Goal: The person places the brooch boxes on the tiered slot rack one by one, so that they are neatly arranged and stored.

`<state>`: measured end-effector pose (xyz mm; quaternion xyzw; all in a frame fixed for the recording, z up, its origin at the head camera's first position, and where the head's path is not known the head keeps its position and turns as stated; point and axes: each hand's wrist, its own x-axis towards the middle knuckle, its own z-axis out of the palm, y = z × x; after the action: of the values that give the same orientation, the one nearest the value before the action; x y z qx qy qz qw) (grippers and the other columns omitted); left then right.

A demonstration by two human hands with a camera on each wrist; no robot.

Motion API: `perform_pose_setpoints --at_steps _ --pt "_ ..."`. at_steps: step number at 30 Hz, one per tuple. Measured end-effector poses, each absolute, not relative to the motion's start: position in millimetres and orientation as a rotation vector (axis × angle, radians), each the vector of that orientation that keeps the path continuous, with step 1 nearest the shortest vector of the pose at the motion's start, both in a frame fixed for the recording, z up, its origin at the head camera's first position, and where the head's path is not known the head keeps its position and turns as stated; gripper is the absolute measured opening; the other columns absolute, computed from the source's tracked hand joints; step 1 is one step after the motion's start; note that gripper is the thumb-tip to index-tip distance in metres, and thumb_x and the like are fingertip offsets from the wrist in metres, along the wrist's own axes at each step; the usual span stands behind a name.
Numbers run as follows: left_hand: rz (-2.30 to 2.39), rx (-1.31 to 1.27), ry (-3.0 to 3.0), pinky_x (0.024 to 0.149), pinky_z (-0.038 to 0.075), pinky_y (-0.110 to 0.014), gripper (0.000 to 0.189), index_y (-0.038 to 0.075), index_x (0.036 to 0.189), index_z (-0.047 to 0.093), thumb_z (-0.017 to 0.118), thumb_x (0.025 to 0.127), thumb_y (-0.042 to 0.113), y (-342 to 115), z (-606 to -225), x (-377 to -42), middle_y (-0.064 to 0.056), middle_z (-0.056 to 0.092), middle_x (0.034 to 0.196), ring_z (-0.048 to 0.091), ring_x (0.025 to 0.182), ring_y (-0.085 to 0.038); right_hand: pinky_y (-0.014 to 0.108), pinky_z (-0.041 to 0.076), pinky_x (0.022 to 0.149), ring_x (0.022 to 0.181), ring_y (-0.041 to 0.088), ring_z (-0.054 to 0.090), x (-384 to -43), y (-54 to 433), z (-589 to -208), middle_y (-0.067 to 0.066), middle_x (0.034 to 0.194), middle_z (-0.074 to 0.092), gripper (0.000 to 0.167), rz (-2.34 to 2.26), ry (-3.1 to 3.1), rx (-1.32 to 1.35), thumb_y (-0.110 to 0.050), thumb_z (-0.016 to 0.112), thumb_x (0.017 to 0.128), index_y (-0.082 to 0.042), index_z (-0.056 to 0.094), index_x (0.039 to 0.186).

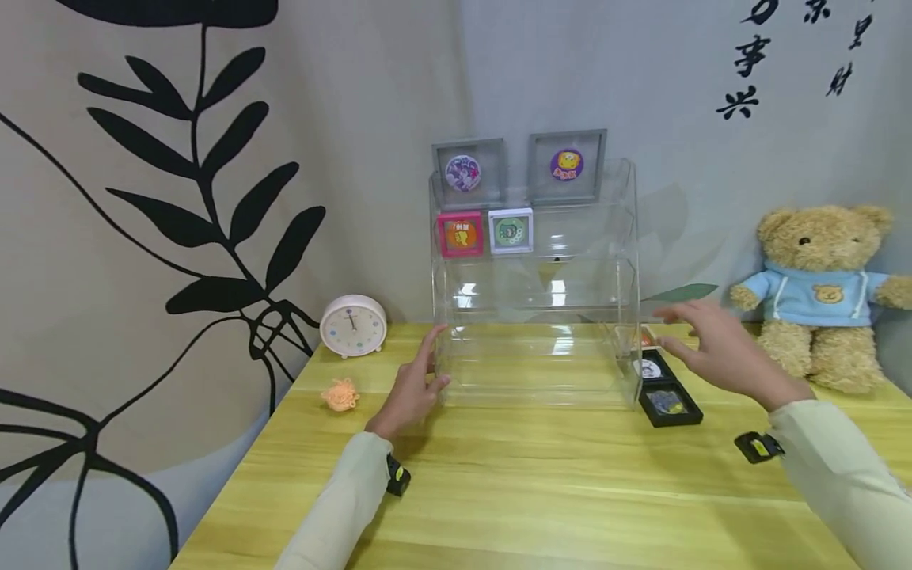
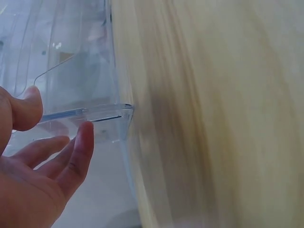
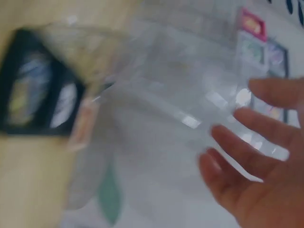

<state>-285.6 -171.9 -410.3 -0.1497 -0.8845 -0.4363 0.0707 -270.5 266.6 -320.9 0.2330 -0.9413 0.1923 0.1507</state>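
A clear tiered display stand (image 1: 534,396) stands at the middle of the table's back. My left hand (image 1: 411,394) is at its lower left side; in the left wrist view, the thumb and fingers (image 2: 83,147) pinch the clear side panel from opposite faces. My right hand (image 1: 716,348) hovers beside the stand's right side, fingers spread and holding nothing. Below it, a black frame (image 1: 670,402) and another black frame (image 1: 651,366) lie on the table, partly behind the stand's edge. An orange-toned frame (image 3: 83,124) lies beside them, blurred in the right wrist view.
Two grey frames, one left (image 1: 463,172) and one right (image 1: 567,166), stand on the top tier. A pink frame (image 1: 460,233) and a white frame (image 1: 511,230) sit below. A clock (image 1: 353,326), orange fuzzy ball (image 1: 340,394) and teddy bear (image 1: 819,293) flank the stand.
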Motion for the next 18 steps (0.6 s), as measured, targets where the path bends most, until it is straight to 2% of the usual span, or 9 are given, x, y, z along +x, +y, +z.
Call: perform_pose_setpoints --at_steps 4,9,13,18 --pt "-1.273 -0.431 -2.676 0.093 0.060 -0.053 0.093 0.057 0.153 0.015 0.063 0.096 0.001 -174 -408 -284 -0.030 0.048 0.149 0.061 0.125 -0.045 0.054 0.060 0.080 0.109 0.043 0.065 -264 295 -355 0.026 0.125 0.066 0.043 0.549 -2.881 0.699 -0.022 0.069 0.096 0.002 0.061 0.131" --pt "-1.258 -0.431 -2.680 0.094 0.060 -0.054 0.093 0.056 0.153 0.014 0.062 0.096 0.001 -174 -406 -286 -0.028 0.048 0.149 0.061 0.126 -0.043 0.061 0.055 0.088 0.118 0.051 0.057 -265 313 -388 0.034 0.135 0.056 0.067 0.639 -3.113 0.761 -0.034 0.071 0.092 0.005 0.048 0.142" --pt "-1.261 -0.431 -2.677 0.094 0.060 -0.053 0.093 0.056 0.153 0.015 0.063 0.096 0.001 -173 -406 -287 -0.029 0.046 0.150 0.060 0.127 -0.044 0.067 0.050 0.094 0.124 0.057 0.051 -268 311 -401 0.038 0.140 0.050 0.080 0.663 -3.133 0.782 -0.040 0.073 0.089 0.006 0.041 0.147" --pt "-1.276 -0.414 -2.683 0.094 0.060 -0.053 0.093 0.058 0.152 0.015 0.063 0.096 0.001 -172 -409 -286 -0.029 0.046 0.151 0.060 0.127 -0.044 0.069 0.049 0.092 0.124 0.061 0.048 -272 296 -405 0.043 0.139 0.046 0.095 0.595 -3.169 0.647 -0.053 0.072 0.087 0.008 0.034 0.150"
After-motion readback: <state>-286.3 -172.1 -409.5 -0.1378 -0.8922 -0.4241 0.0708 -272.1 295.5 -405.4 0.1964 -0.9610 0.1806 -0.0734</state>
